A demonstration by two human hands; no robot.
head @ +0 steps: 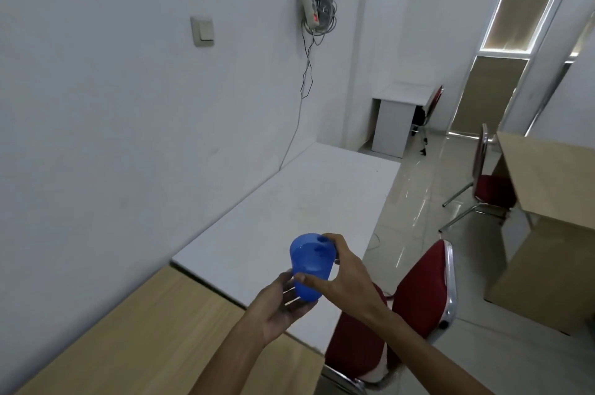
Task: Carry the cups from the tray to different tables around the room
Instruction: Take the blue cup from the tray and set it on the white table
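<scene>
A translucent blue plastic cup [309,264] is held in the air above the near end of a long white table [306,201]. My left hand [280,307] cups its base from below. My right hand [344,275] grips the rim and side from the right, thumb on the near wall and fingertips showing through the plastic. The cup is tilted slightly toward me. No tray is in view.
A wooden table [135,340] adjoins the white one at the near left, along the wall. A red chair [415,307] stands at the white table's right edge. Another red chair [489,182] and a wooden desk [553,182] are at right. A small white desk [402,105] is far back.
</scene>
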